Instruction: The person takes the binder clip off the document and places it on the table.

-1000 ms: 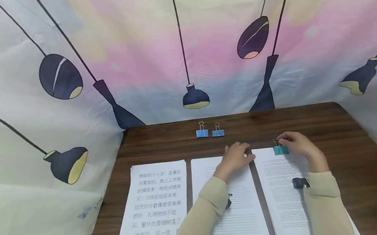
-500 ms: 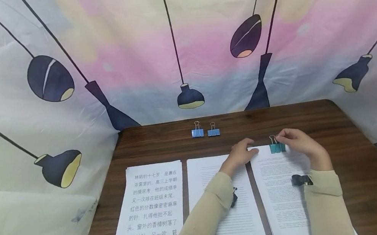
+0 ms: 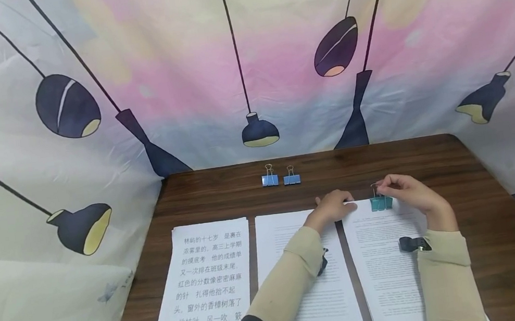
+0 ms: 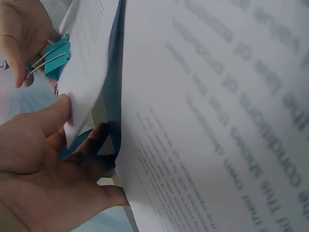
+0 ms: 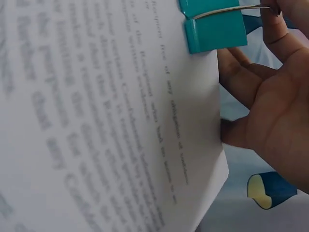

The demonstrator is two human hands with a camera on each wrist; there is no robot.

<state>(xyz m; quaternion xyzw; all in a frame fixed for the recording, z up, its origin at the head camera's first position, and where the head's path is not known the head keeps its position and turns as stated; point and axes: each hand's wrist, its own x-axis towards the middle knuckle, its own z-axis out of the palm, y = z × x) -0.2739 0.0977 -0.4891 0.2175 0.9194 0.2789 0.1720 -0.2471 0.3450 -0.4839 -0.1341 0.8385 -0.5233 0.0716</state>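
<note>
A teal binder clip [image 3: 381, 203] sits on the top edge of the right-hand stack of printed paper [image 3: 376, 258]. My right hand [image 3: 416, 197] pinches its wire handle between thumb and finger. In the right wrist view, the clip [image 5: 217, 31] bites over the page edge, and other fingers reach behind the sheets. My left hand [image 3: 330, 207] holds the top left corner of the same stack. The left wrist view shows its thumb [image 4: 60, 113] on the upper face, with fingers behind the sheets. This corner is bent up, apart from the middle stack [image 4: 207, 116].
Two blue binder clips [image 3: 280, 180] stand near the table's back edge. The middle stack [image 3: 275, 237] lies under my left forearm. Left of it is a stack with large Chinese print [image 3: 213, 275]. A cloth backdrop [image 3: 294, 62] with painted lamps hangs behind the wooden table [image 3: 497, 240].
The head view has shifted slightly. My left hand has moved right, its thumb coming onto the right stack's corner. My right hand keeps its hold on the clip, which has turned a little.
</note>
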